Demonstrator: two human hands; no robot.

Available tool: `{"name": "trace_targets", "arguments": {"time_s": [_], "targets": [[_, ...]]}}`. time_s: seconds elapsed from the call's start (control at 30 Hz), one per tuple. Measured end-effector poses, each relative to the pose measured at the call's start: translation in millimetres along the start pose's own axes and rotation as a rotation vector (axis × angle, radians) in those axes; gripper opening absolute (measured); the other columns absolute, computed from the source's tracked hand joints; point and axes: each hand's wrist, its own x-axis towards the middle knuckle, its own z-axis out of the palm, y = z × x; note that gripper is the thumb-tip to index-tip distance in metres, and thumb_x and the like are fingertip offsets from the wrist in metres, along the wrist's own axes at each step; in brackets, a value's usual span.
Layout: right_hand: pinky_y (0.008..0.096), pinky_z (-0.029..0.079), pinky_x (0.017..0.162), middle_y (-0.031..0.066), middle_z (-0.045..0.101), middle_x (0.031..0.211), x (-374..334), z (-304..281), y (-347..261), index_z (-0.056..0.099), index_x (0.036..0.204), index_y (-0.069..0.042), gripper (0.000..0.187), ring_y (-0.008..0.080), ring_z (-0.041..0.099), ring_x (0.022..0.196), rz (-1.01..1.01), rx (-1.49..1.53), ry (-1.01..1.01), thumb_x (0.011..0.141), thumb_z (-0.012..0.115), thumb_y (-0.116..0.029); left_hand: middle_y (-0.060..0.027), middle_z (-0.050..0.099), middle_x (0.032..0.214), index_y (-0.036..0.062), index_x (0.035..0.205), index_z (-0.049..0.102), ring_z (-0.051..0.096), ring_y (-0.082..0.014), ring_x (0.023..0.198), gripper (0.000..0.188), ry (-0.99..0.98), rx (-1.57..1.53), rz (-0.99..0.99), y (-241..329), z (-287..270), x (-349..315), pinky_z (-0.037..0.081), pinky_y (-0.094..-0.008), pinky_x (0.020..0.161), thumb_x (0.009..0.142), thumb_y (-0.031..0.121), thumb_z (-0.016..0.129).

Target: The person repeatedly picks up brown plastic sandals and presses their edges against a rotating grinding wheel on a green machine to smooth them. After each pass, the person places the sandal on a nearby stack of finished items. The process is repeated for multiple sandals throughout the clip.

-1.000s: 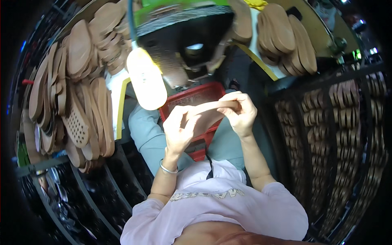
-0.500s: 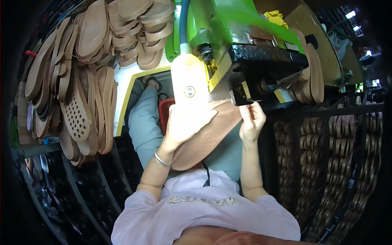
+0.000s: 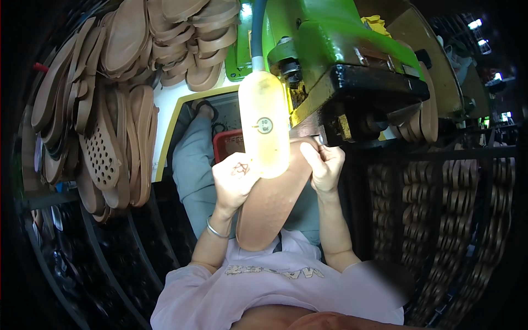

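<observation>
A brown foam slipper (image 3: 269, 214) is held at a slant above my lap, its rounded, dimpled heel end toward my shirt. My left hand (image 3: 234, 179) is closed at its left edge; the lamp hides some of the fingers. At the far end, my right hand (image 3: 326, 168) pinches the slipper's edge between thumb and bent fingers. This edge is right by the working end of a green and black machine (image 3: 352, 93). A lit, pale yellow lamp (image 3: 265, 132) hangs over the slipper and covers part of it.
Many brown slippers (image 3: 118, 44) are heaped on the white, yellow-edged table (image 3: 168, 121) at left. A red basket (image 3: 228, 144) is below the table opening. Racks of slippers (image 3: 456, 187) stand to the right. More slippers (image 3: 430, 110) lean behind the machine beside a cardboard box (image 3: 434, 49).
The slipper has turned more upright, its heel swinging nearer my shirt. Both hands have come lower, the right one also leftward onto the slipper's far end. The view has shifted slightly.
</observation>
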Motion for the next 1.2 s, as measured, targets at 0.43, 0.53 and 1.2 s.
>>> {"name": "trace_targets", "arguments": {"time_s": [0.43, 0.53, 1.2], "targets": [[0.0245, 0.049, 0.078, 0.0061, 0.067, 0.091, -11.3, 36.6, -4.5, 0.065, 0.097, 0.003, 0.019, 0.0116, 0.062, 0.085, -0.048, -0.096, -0.162, 0.079, 0.070, 0.003, -0.0118, 0.061, 0.073, -0.0037, 0.090, 0.060, 0.059, -0.0204, 0.060, 0.026, 0.097, 0.473, 0.707, -37.8, -41.0, -23.8, 0.048, -0.0285, 0.052, 0.068, 0.000, 0.074], [0.0257, 0.049, 0.080, 0.0075, 0.068, 0.094, -16.7, 28.8, 5.0, 0.064, 0.100, 0.003, 0.022, 0.0134, 0.063, 0.087, -0.006, -0.008, -0.154, 0.080, 0.071, 0.000, -0.0133, 0.062, 0.075, -0.0024, 0.089, 0.061, 0.061, -0.0229, 0.063, 0.027, 0.069, 0.527, 0.756, -33.4, -40.3, -23.5, 0.049, -0.0300, 0.057, 0.066, 0.000, 0.074], [0.0184, 0.043, 0.039, 0.0094, 0.065, 0.080, -53.0, -175.8, -111.6, 0.057, 0.100, 0.004, 0.020, 0.0094, 0.058, 0.053, -0.053, -0.153, 0.590, 0.092, 0.056, -0.014, -0.0133, 0.064, 0.089, -0.0041, 0.097, 0.064, 0.063, -0.0197, 0.079, 0.017, -0.241, 0.579, 0.241, -46.8, 43.4, -91.4, 0.050, -0.0276, 0.070, 0.080, -0.003, 0.064]]}}
